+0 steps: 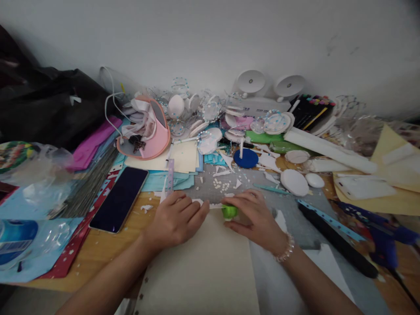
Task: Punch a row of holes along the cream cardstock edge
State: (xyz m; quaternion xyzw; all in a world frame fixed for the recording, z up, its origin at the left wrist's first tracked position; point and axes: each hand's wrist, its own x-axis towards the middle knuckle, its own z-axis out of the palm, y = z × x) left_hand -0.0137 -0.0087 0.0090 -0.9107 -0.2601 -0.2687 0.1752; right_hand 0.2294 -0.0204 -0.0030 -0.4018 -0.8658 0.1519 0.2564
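Note:
A large cream sheet of paper (203, 271) lies in front of me, with small dark star shapes along its left edge. My left hand (175, 218) is closed at the sheet's far edge, its fingers curled and partly hiding the paper under them. At that same edge, my right hand (247, 216), with a beaded bracelet at the wrist, grips a small bright green object (229, 211) that looks like a paper punch. A narrow white strip (215, 205) shows between the two hands. Small white paper scraps (221, 183) are scattered just beyond them.
To the left lies a dark-screened phone (120, 199). A pink visor cap (157, 138) and several beaded white discs (208, 142) crowd the back. Right of me are a blue glue gun (377, 232), a black-handled tool (337, 240) and a white oval piece (294, 182).

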